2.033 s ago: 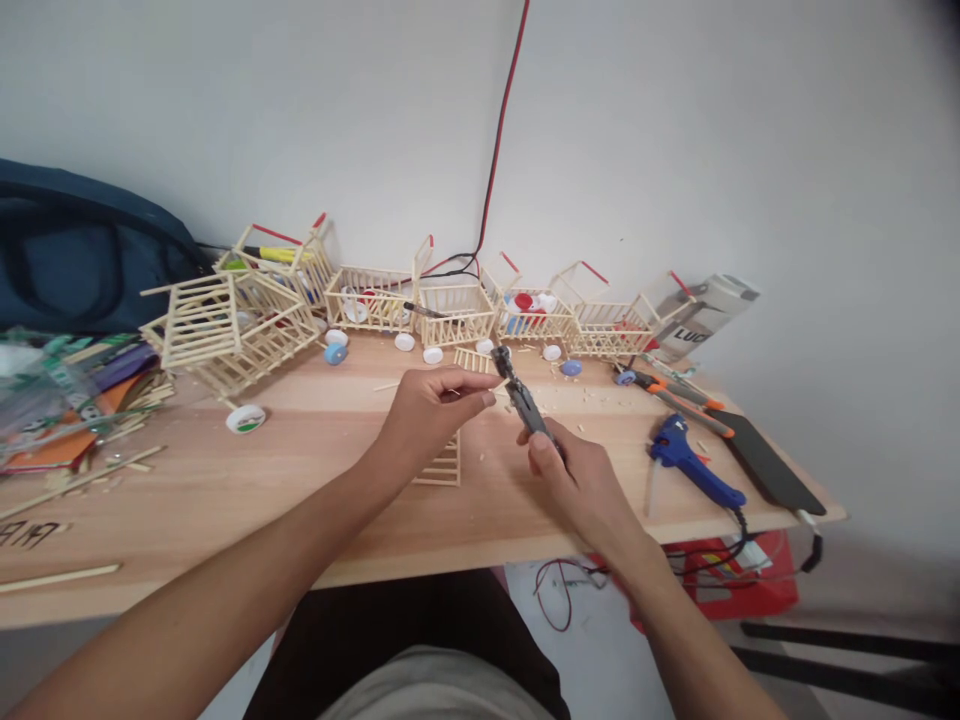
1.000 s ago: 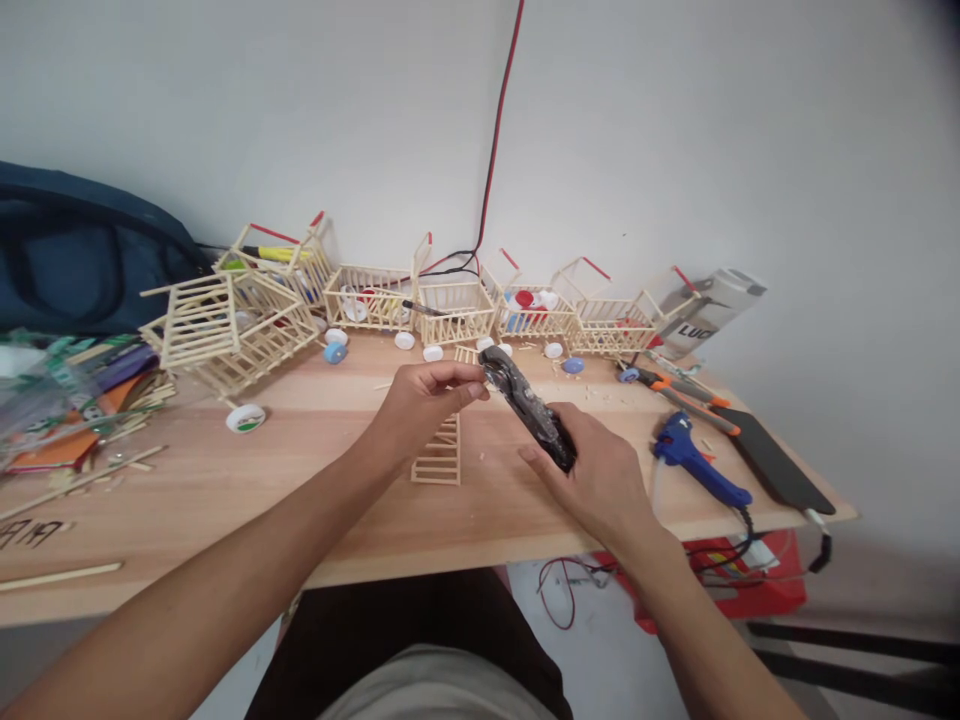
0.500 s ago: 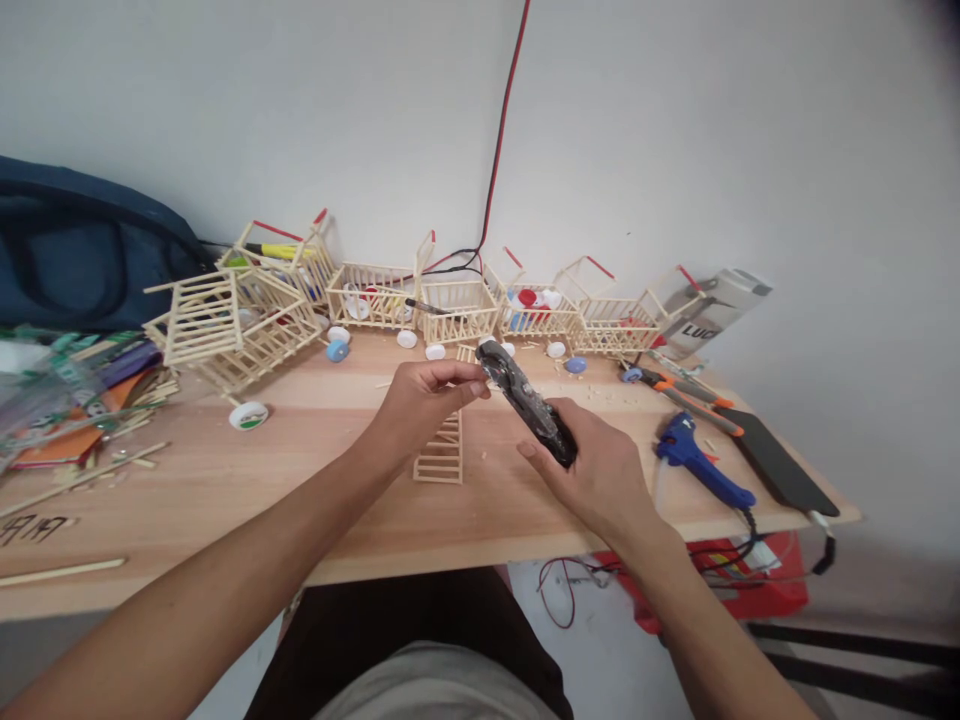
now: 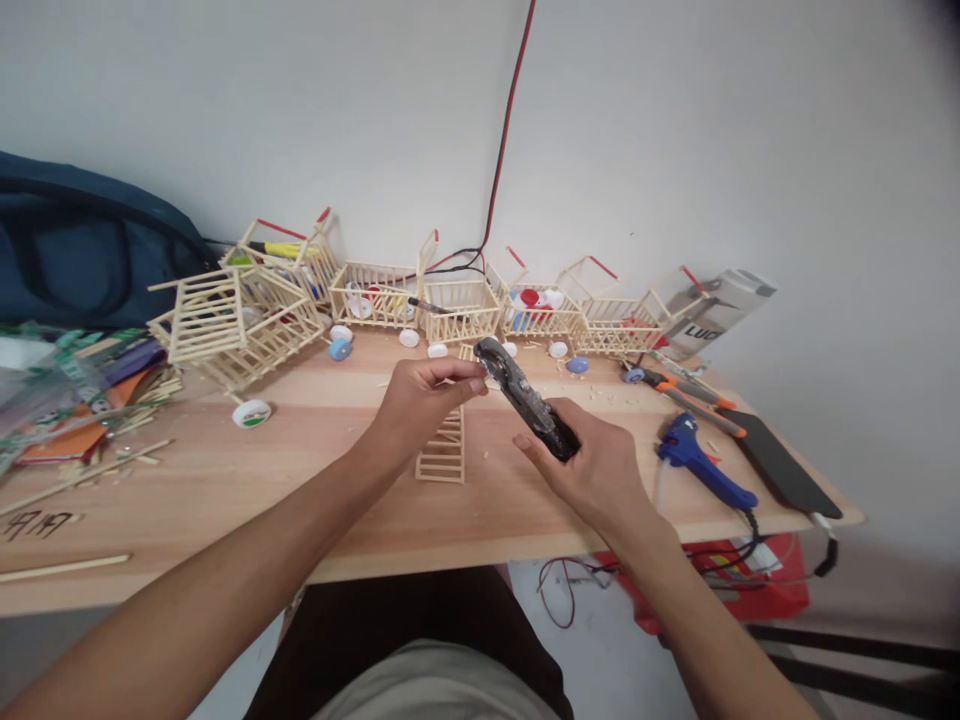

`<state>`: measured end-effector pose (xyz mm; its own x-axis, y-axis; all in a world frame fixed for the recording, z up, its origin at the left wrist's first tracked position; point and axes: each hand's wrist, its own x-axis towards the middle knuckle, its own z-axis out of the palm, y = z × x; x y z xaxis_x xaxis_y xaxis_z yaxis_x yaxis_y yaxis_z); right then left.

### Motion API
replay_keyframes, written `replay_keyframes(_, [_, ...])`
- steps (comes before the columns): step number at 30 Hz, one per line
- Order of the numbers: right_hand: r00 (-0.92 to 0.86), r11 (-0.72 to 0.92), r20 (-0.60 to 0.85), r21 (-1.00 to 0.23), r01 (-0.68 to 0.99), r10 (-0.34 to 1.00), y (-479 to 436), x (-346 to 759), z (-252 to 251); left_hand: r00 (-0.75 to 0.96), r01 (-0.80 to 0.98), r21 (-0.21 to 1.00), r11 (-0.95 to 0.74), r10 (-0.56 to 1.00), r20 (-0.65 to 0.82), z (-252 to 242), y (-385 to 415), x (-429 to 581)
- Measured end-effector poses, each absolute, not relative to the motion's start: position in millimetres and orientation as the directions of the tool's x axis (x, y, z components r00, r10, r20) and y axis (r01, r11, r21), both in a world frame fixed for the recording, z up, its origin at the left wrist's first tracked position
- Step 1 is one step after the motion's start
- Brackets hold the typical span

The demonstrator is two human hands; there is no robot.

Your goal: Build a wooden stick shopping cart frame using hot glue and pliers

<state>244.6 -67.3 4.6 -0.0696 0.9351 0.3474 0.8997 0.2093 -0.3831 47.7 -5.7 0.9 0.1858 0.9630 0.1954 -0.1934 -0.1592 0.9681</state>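
The black pliers [image 4: 525, 395] lie rolled over in the right hand [image 4: 604, 465]: its thumb, on the handle two seconds ago, is spread clear, while the hidden fingers hold on. This suggests a regrip, not a squeeze. Beside the tool's head, the left hand's [image 4: 424, 405] thumb and forefinger press together, contents hidden, above a ladder-like stick panel [image 4: 441, 479].

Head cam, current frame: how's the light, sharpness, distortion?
Head view: diffuse light on the wall, dark vignette in the upper right corner; head view: left forearm looks stretched toward the lower corner, likely wide-angle; head view: pale specks on the black tool in the right hand, glare or marks, can't tell; detail at the left hand's fingertips unresolved.
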Motion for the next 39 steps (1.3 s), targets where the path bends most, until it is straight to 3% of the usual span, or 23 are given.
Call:
replay_keyframes(8, [-0.075, 0.201, 0.349, -0.340, 0.919, 0.934, -62.3, 246.3, 2.3, 0.156, -0.218, 0.966, -0.138, 0.972, 0.174, -1.1, -3.8, 48.5])
replay_keyframes(13, [-0.031, 0.154, 0.247, -0.496, 0.855, 0.969, -57.6, 254.7, 4.8, 0.238, -0.213, 0.975, -0.056, 0.965, 0.108, -2.1, -2.5, 47.1])
replay_keyframes(17, [-0.070, 0.150, 0.168, -0.532, 0.833, 0.983, -57.2, 259.6, 4.8, 0.308, -0.289, 0.957, 0.016, 0.948, 0.077, -5.1, -1.1, 47.8])
replay_keyframes(22, [-0.138, 0.194, 0.149, -0.483, 0.854, 0.979, -60.6, 257.1, 7.3, 0.332, -0.356, 0.932, 0.075, 0.942, 0.051, -8.2, 0.8, 48.2])
replay_keyframes(27, [-0.089, 0.159, 0.188, -0.398, 0.904, 0.978, -61.4, 255.2, 6.1, 0.356, -0.371, 0.925, 0.078, 0.932, 0.064, -9.8, 2.2, 48.6])
replay_keyframes(31, [-0.058, 0.144, 0.216, -0.409, 0.901, 0.975, -62.1, 253.9, 2.5, 0.382, -0.361, 0.929, 0.080, 0.922, 0.069, -8.2, 1.0, 49.0])
replay_keyframes(34, [0.030, 0.050, 0.188, -0.409, 0.911, 0.982, -58.6, 258.3, 2.4, 0.398, -0.343, 0.935, 0.090, 0.915, 0.057, -4.3, 0.8, 46.7])
replay_keyframes(39, [0.287, -0.270, 0.053, -0.206, 0.940, 0.957, -44.0, 282.7, 0.3, 0.318, -0.324, 0.945, 0.056, 0.947, 0.053, 2.8, 7.5, 36.5])
